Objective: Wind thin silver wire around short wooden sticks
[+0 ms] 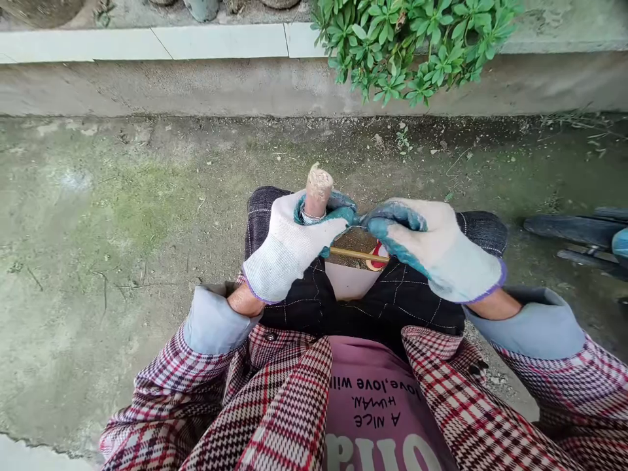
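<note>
My left hand [287, 245], in a white glove with a teal coated palm, is closed around a round wooden stick [318, 186]. The frayed, pale end of the stick points up and away from me. Thin wire [313, 214] rings the stick just above the glove. My right hand [432, 242], gloved the same way, pinches a thin strand of this wire beside the left fingertips. Both hands are over my lap, almost touching. Below them runs a thin yellowish rod [360, 254], its left end hidden by my left hand.
A low wall with a white tiled ledge [220, 42] crosses the far side, and a leafy green plant [417, 39] overhangs it. Dark wheels [574, 227] stand at the right. Mossy concrete ground [122, 216] surrounds me. Part of a red and white shoe [377, 263] shows between my knees.
</note>
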`<state>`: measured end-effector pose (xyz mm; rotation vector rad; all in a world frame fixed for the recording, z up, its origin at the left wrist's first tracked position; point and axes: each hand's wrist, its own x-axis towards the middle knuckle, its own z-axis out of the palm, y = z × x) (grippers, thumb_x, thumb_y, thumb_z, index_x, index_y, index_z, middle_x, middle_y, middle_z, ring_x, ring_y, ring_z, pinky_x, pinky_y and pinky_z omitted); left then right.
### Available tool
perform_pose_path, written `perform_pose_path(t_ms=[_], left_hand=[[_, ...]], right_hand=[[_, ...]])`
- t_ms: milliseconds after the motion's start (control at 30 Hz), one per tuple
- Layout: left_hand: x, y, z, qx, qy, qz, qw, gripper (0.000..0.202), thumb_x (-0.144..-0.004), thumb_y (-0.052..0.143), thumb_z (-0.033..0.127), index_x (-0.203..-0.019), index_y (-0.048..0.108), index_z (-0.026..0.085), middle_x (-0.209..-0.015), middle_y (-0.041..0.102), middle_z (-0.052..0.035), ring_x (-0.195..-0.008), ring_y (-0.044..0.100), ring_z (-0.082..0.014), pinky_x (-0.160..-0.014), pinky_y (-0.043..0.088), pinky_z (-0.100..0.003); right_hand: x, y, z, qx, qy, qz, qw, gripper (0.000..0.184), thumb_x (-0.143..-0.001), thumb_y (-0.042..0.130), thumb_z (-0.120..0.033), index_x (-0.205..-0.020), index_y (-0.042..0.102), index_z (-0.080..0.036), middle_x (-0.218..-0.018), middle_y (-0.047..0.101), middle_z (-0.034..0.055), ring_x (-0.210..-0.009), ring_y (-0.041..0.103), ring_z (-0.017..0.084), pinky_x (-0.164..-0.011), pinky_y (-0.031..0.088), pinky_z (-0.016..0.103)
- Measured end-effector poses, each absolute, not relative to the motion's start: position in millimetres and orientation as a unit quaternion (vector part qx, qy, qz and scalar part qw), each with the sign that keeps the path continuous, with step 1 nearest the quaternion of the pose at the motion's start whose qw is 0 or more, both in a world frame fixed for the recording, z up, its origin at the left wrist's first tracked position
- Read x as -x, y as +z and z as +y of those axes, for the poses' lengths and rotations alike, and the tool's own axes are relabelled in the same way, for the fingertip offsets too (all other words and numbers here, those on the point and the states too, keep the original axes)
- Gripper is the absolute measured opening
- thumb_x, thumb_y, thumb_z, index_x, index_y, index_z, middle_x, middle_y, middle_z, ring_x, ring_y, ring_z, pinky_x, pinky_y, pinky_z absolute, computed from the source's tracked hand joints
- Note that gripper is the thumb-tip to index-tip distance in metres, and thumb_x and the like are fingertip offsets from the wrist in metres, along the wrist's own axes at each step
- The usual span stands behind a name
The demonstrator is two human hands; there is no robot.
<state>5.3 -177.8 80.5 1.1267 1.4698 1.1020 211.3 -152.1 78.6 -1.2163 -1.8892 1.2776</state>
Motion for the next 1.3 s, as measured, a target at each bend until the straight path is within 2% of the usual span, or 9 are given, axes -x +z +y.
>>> perform_pose_path(t_ms=[133,233,367,533,767,900,1033,1133,1300], left_hand=[[-3.0,82.2,-178.3,-0.477,0.416,0.600,0.489,0.012,-0.071,0.074,0.025,-0.080,0.076,0.017,-0.069,0.072,-0.0008,-0.060,0.065,-0.0156,-0.050,0.052,-0.024],[0.0,87.2,-176.3,-0.481,0.382,0.572,0.544,0.020,-0.074,0.075,0.029,-0.089,0.079,0.016,-0.067,0.070,-0.0004,-0.049,0.056,-0.0117,-0.043,0.046,-0.022],[2.1,94.8,-174.9,-0.491,0.339,0.549,0.585,0.025,-0.074,0.077,0.032,-0.092,0.081,0.015,-0.066,0.069,-0.0008,-0.048,0.055,-0.0112,-0.043,0.045,-0.022],[-1.2,94.0,-177.6,-0.471,0.373,0.568,0.562,0.021,-0.075,0.074,0.032,-0.086,0.079,0.015,-0.055,0.060,0.0015,-0.045,0.050,-0.0107,-0.041,0.041,-0.023],[-4.3,85.8,-178.6,-0.432,0.412,0.582,0.552,0.019,-0.073,0.074,0.032,-0.082,0.076,0.016,-0.052,0.058,0.0027,-0.048,0.053,-0.0120,-0.048,0.049,-0.024],[-5.1,87.6,-179.3,-0.444,0.397,0.579,0.557,0.021,-0.073,0.075,0.033,-0.083,0.077,0.015,-0.053,0.059,0.0025,-0.050,0.056,-0.0126,-0.051,0.051,-0.025],[-6.1,90.6,-181.3,-0.459,0.401,0.567,0.554,0.016,-0.075,0.074,0.032,-0.079,0.075,0.017,-0.057,0.061,0.0014,-0.051,0.056,-0.0126,-0.046,0.048,-0.024],[-6.9,91.9,-182.7,-0.467,0.411,0.561,0.546,0.015,-0.071,0.077,0.030,-0.078,0.073,0.018,-0.061,0.063,0.0007,-0.049,0.053,-0.0114,-0.040,0.043,-0.022],[-6.6,91.3,-180.7,-0.376,0.428,0.507,0.647,0.020,-0.071,0.076,0.036,-0.080,0.068,0.020,-0.051,0.049,0.0060,-0.039,0.043,-0.0096,-0.037,0.039,-0.025]], right_hand=[[-222.4,95.4,-154.9,0.445,0.430,-0.751,0.232,0.006,-0.088,0.073,-0.026,-0.082,0.075,-0.027,-0.080,0.077,0.0001,-0.071,0.068,0.021,-0.068,0.056,0.036],[-227.5,102.8,-154.6,0.446,0.412,-0.753,0.253,0.006,-0.088,0.075,-0.025,-0.089,0.079,-0.029,-0.088,0.080,0.0002,-0.079,0.073,0.023,-0.077,0.060,0.040],[-235.4,106.7,-153.5,0.472,0.381,-0.742,0.284,0.009,-0.092,0.073,-0.025,-0.093,0.079,-0.032,-0.093,0.081,-0.0003,-0.086,0.075,0.026,-0.083,0.062,0.043],[-241.8,107.4,-155.9,0.473,0.384,-0.745,0.271,0.008,-0.094,0.072,-0.026,-0.093,0.079,-0.031,-0.094,0.081,0.0005,-0.085,0.075,0.026,-0.082,0.062,0.044],[-236.4,108.6,-155.4,0.456,0.416,-0.742,0.262,0.008,-0.089,0.076,-0.024,-0.090,0.081,-0.030,-0.092,0.081,0.0013,-0.085,0.076,0.026,-0.080,0.063,0.042],[-227.4,104.6,-154.0,0.439,0.436,-0.743,0.256,0.013,-0.087,0.079,-0.023,-0.096,0.082,-0.031,-0.096,0.082,0.0003,-0.091,0.077,0.027,-0.082,0.064,0.041],[-219.2,107.0,-156.1,0.447,0.433,-0.729,0.284,0.015,-0.088,0.079,-0.026,-0.102,0.081,-0.030,-0.100,0.082,-0.0007,-0.093,0.077,0.025,-0.090,0.064,0.041],[-216.5,112.9,-155.1,0.440,0.400,-0.738,0.319,0.011,-0.089,0.078,-0.023,-0.097,0.082,-0.028,-0.099,0.081,-0.0011,-0.093,0.076,0.023,-0.093,0.062,0.040],[-217.9,118.2,-152.5,0.430,0.399,-0.735,0.340,0.011,-0.089,0.078,-0.020,-0.091,0.082,-0.030,-0.093,0.079,-0.0003,-0.087,0.074,0.024,-0.085,0.062,0.041]])
